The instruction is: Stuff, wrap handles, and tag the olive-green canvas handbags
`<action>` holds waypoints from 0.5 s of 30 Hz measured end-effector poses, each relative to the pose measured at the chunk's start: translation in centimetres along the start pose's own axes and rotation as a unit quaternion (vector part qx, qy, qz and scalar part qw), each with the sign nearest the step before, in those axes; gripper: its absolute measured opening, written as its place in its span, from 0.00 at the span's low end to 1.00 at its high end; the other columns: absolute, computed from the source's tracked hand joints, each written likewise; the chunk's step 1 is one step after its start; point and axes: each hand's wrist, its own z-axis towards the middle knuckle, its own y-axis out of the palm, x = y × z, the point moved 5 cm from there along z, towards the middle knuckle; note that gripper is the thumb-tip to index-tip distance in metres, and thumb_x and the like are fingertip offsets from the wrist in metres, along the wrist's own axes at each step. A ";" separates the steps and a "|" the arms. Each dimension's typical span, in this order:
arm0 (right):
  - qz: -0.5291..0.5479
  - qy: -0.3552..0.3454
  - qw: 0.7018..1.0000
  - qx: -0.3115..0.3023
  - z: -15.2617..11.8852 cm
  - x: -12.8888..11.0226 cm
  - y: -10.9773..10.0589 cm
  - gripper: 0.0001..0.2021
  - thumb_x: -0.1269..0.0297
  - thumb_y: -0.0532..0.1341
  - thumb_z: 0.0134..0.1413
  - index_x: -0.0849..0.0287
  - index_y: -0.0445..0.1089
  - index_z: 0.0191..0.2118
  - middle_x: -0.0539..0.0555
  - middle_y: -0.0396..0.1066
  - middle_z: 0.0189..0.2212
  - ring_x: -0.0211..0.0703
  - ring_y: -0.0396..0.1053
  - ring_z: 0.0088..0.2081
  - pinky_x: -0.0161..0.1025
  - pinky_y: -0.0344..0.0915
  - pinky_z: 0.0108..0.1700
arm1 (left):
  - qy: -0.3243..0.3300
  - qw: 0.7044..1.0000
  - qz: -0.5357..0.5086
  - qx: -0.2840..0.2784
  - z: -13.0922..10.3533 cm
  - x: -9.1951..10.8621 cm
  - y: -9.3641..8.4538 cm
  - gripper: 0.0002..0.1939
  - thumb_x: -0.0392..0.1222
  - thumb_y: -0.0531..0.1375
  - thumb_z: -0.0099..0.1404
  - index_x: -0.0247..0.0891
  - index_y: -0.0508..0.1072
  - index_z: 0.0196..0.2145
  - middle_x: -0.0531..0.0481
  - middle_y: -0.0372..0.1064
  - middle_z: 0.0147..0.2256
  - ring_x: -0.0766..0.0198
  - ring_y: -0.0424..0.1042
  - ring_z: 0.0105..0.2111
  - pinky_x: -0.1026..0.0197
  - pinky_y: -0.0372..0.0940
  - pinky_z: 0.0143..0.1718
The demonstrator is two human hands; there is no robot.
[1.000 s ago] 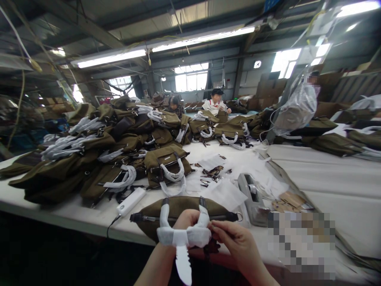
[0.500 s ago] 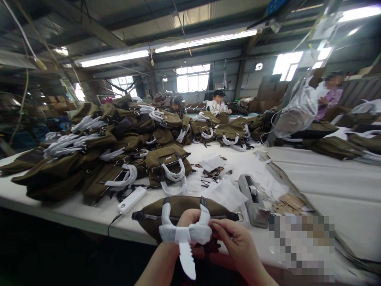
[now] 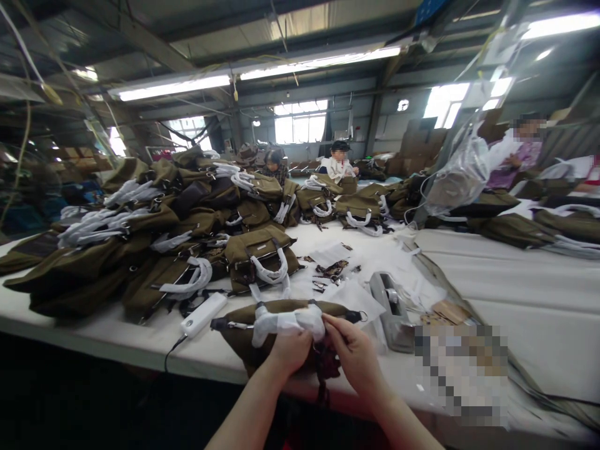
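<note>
An olive green bag [image 3: 244, 344] lies at the table's near edge, its white-wrapped handles [image 3: 281, 320] folded over its top. My left hand [image 3: 291, 351] is closed on the wrapped handles from below, near their middle. At the right end of the handles, my right hand [image 3: 347, 340] has its thumb and fingers pinched together; what is between them is too small to make out. A dark red tassel-like piece [image 3: 329, 362] hangs between my hands at the bag's front.
Olive bags [image 3: 117, 250] are heaped on the left. A grey tape dispenser [image 3: 391, 312] stands right of the bag, and a white device [image 3: 204, 314] with a cable lies left. Brown tags lie behind. People [image 3: 338, 164] sit or stand across the table.
The handles have been lowered toward the bag. My left hand has come out of the handle loop to their front, and the white strip's jagged tail no longer hangs in view.
</note>
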 end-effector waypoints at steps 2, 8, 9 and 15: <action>-0.014 -0.023 0.999 0.036 -0.4 0.2 -1.2 0.15 0.57 0.55 0.63 0.57 0.74 0.47 0.58 0.77 0.41 0.46 0.75 0.40 0.39 0.72 0.41 | 0.015 0.998 0.031 0.042 -0.9 0.1 -0.8 0.10 0.43 0.55 0.65 0.40 0.73 0.29 0.45 0.72 0.28 0.56 0.72 0.31 0.56 0.67 0.35; -0.099 0.042 0.991 0.075 -2.2 5.7 -4.7 0.15 0.53 0.55 0.62 0.58 0.74 0.34 0.55 0.76 0.29 0.44 0.73 0.30 0.37 0.69 0.32 | 0.111 0.970 0.154 0.151 -5.8 -2.3 -1.5 0.12 0.39 0.55 0.69 0.39 0.70 0.49 0.45 0.74 0.40 0.59 0.75 0.37 0.60 0.70 0.38; -0.115 0.069 0.988 0.081 -2.2 7.2 -5.2 0.16 0.53 0.55 0.61 0.58 0.74 0.36 0.56 0.77 0.31 0.45 0.74 0.31 0.38 0.70 0.34 | 0.131 0.960 0.185 0.166 -6.2 -2.8 -1.5 0.14 0.38 0.56 0.68 0.39 0.69 0.51 0.44 0.74 0.43 0.58 0.75 0.40 0.58 0.70 0.41; -0.156 0.139 0.975 0.077 -0.1 13.6 -5.9 0.20 0.58 0.59 0.51 0.59 0.74 0.48 0.57 0.79 0.35 0.43 0.75 0.24 0.39 0.71 0.30 | 0.176 0.937 0.251 0.169 -6.5 -3.8 -1.6 0.15 0.37 0.57 0.67 0.39 0.69 0.51 0.43 0.73 0.46 0.56 0.74 0.46 0.55 0.70 0.47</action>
